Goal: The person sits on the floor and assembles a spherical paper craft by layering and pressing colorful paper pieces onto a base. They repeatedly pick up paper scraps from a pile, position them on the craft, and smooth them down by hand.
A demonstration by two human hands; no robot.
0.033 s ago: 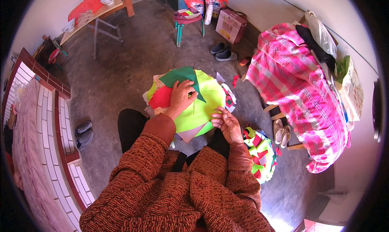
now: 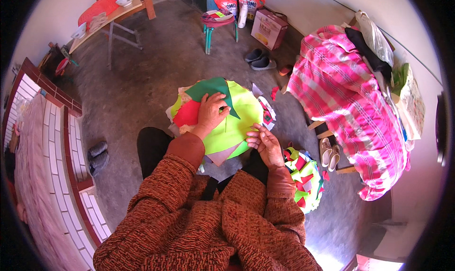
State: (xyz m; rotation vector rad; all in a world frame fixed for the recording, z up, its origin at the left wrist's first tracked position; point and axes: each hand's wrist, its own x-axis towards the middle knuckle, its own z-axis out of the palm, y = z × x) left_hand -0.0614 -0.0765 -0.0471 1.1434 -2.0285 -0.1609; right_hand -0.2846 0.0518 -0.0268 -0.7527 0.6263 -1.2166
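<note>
A round pile of cloth pieces lies over my lap, with a lime-green piece on top and a dark green piece along its far side. Red cloth shows at the left. My left hand rests on the pile, fingers bent and the thumb and forefinger closing on the cloth near the dark green edge. At the pile's near right edge my right hand is raised, thumb and forefinger pinched together. Whatever they hold is too small to make out. A short dark line marks the lime-green cloth between my hands.
A heap of colourful cloth scraps sits by my right side. Beyond it are pale shoes and furniture under a pink plaid cover. Dark slippers, a small stool and a carton stand farther off. A table is far left.
</note>
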